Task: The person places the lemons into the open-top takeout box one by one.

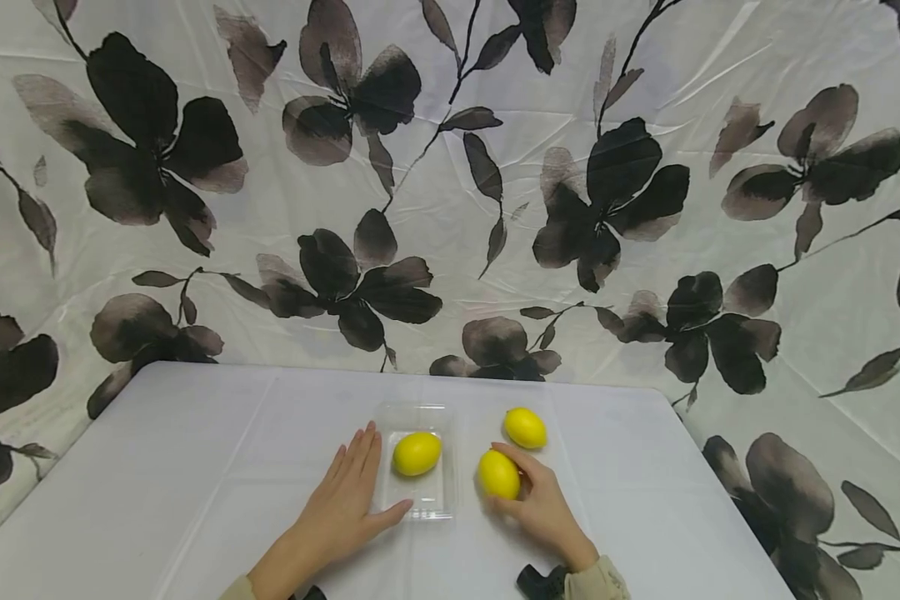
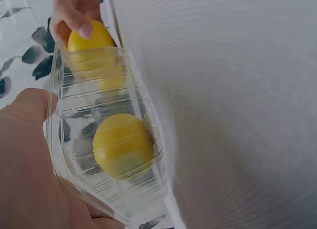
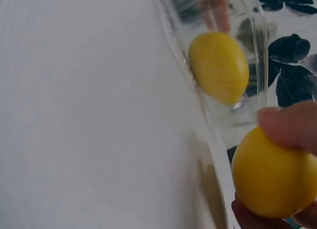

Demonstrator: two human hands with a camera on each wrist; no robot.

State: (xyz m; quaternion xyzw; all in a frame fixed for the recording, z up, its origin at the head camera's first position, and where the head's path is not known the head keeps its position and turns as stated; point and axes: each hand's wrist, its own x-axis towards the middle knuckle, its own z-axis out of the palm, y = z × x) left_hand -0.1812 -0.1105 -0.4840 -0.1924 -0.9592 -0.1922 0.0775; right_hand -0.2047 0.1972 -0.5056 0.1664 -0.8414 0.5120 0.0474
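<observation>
A clear plastic tray (image 1: 441, 504) stands on the white table with one lemon (image 1: 417, 453) lying inside it. My left hand (image 1: 348, 500) is at the tray's left side, fingers straight along the rim and thumb at its near corner. To the right of the tray, my right hand (image 1: 534, 493) grips a second lemon (image 1: 498, 475) between thumb and fingers. In the right wrist view this held lemon (image 3: 272, 174) shows close up, with the tray's lemon (image 3: 218, 67) behind it. A third lemon (image 1: 525, 427) lies on the table just beyond the right hand.
The white table (image 1: 217, 467) ends at a back edge against a hanging cloth (image 1: 450, 208) with dark flower prints. Black wrist straps (image 1: 542, 581) show near the sleeves at the bottom of the head view.
</observation>
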